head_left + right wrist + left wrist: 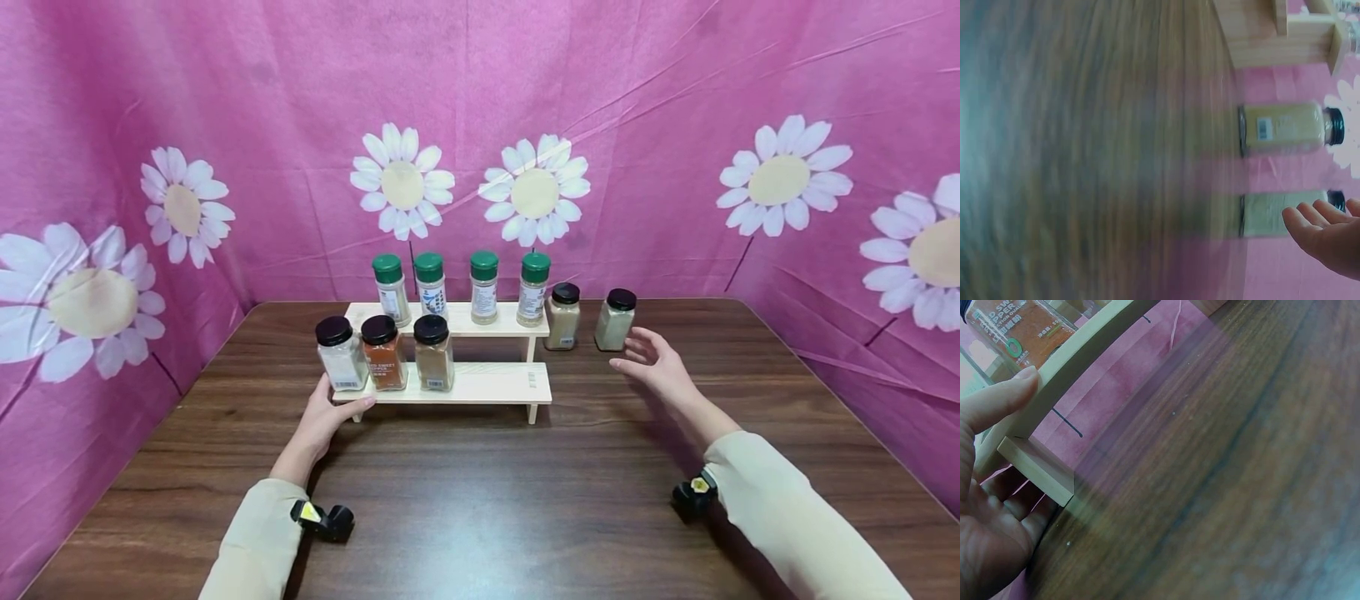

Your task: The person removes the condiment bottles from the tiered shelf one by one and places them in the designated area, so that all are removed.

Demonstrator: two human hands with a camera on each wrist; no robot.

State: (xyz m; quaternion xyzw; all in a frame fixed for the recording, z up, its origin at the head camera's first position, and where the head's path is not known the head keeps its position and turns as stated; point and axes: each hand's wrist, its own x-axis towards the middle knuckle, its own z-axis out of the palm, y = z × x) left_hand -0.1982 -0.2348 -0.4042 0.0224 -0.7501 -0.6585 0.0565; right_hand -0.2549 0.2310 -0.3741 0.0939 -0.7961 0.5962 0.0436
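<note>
My left hand (321,419) grips the left end of a two-tier wooden spice rack (487,383). In the left wrist view its thumb (1010,400) lies on the lower board's front edge, the other fingers behind the leg. Beside that thumb on the lower tier stands a jar of orange-red powder (385,367), between a jar of white seasoning (343,362) and a jar of brown powder (434,365). My right hand (657,367), fingers loosely bent and holding nothing, is just right of a black-lidded jar of pale green seasoning (614,325) on the table.
Several green-capped shakers (484,292) line the upper tier. A black-lidded jar of tan powder (562,321) stands on the table at the rack's right end. Behind the brown wooden table (465,500) hangs a pink cloth (292,125) with daisies.
</note>
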